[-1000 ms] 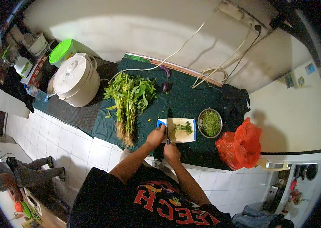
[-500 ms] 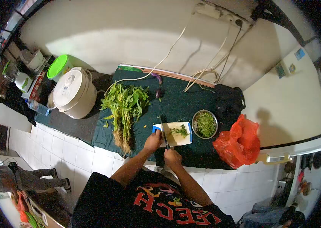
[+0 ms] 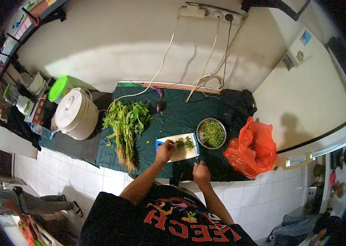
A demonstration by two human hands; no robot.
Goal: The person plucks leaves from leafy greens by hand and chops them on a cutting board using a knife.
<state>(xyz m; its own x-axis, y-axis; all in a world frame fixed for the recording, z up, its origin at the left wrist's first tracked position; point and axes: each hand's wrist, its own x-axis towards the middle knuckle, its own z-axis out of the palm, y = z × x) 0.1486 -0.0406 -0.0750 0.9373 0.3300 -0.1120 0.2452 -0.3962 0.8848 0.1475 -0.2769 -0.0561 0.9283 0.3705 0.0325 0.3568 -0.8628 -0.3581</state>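
A white cutting board [image 3: 184, 155] with blue ends lies near the front edge of the table. Small heaps of chopped greens [image 3: 189, 142] are on it. Over the board's left part, my left hand [image 3: 165, 151] has its fingers bent together on the nearest greens. My right hand [image 3: 201, 173] is closed around the handle of a knife [image 3: 197, 160] by the board's lower right corner; its blade is hard to make out. Just right of the board stands a metal bowl [image 3: 211, 133] of chopped greens. A bunch of leafy greens with roots [image 3: 126, 129] lies to the left.
A red plastic bag [image 3: 251, 149] sits at the table's right end. Behind lies a purple eggplant [image 3: 159, 106]. Further left are a rice cooker [image 3: 74, 112] and a green-lidded tub [image 3: 59, 88]. Cords hang from a wall socket strip [image 3: 212, 13]. Another person [image 3: 33, 201] stands at lower left.
My right hand has moved right with the knife, off the board's middle to its right corner. My left hand has reached onto the greens, which now lie in two heaps. The view has shifted slightly.
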